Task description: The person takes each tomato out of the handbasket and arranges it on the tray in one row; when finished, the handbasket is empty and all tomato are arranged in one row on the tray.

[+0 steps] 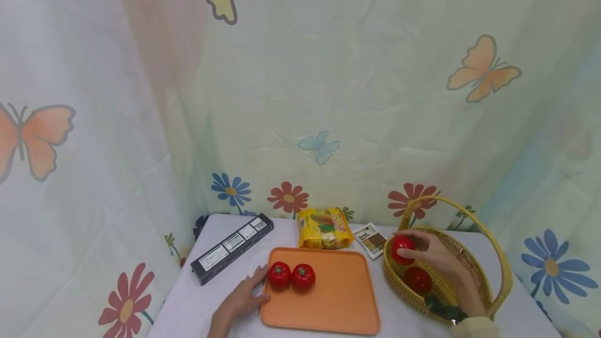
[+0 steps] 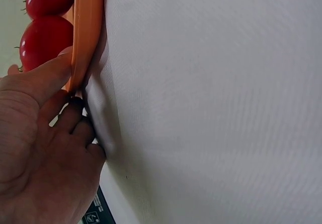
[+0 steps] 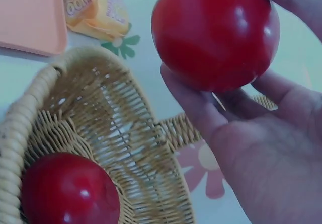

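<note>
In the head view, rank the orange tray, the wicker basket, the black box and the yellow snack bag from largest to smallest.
1. Wicker basket, handle included, and orange tray: too close to rank.
2. Black box.
3. Yellow snack bag, though it lies farther from the camera.

Little can be read from here. The yellow snack bag [image 1: 325,229], at twelve o'clock from the orange tray [image 1: 324,291], carries red lettering that is too blurred in the head view, and in the right wrist view only "OOL" [image 3: 79,7] shows on it. The white labels on the black box [image 1: 232,248] at ten o'clock and the print on the small brown-and-white packet [image 1: 371,240] at one o'clock are too small to make out.
</note>
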`<state>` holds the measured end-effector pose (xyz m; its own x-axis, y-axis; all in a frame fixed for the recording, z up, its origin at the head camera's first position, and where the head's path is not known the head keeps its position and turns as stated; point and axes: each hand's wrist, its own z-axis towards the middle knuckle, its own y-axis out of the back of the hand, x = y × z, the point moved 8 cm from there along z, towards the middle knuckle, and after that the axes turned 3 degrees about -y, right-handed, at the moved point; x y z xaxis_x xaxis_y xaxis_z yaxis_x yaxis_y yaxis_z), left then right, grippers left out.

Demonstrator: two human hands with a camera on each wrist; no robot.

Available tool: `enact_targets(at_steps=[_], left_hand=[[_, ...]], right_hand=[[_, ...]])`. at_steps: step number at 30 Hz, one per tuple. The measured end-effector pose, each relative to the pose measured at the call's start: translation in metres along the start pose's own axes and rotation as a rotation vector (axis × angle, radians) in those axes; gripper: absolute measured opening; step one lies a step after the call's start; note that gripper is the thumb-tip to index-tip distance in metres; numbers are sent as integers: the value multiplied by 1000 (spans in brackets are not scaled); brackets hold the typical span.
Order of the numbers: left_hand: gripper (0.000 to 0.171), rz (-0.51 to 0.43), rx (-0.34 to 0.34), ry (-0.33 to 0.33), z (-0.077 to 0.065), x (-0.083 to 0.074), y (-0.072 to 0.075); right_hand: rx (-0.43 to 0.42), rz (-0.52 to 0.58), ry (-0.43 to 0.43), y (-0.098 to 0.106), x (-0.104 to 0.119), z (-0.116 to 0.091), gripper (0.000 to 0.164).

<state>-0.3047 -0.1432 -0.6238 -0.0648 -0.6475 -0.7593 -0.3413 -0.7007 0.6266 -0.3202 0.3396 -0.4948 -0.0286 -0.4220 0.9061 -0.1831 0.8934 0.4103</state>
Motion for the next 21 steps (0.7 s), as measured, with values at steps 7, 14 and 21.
enact_targets(at_steps=[7,14,21], left_hand=[[80,2,-7,-1,0,0,-1],[80,12,-9,32,0,1,-1],[81,19,-6,38,1,1,-1]], right_hand=[[59,-8,59,-28,8,4,61],[87,18,108,-54,17,8,57],[108,52,145,-77,31,12,56]])
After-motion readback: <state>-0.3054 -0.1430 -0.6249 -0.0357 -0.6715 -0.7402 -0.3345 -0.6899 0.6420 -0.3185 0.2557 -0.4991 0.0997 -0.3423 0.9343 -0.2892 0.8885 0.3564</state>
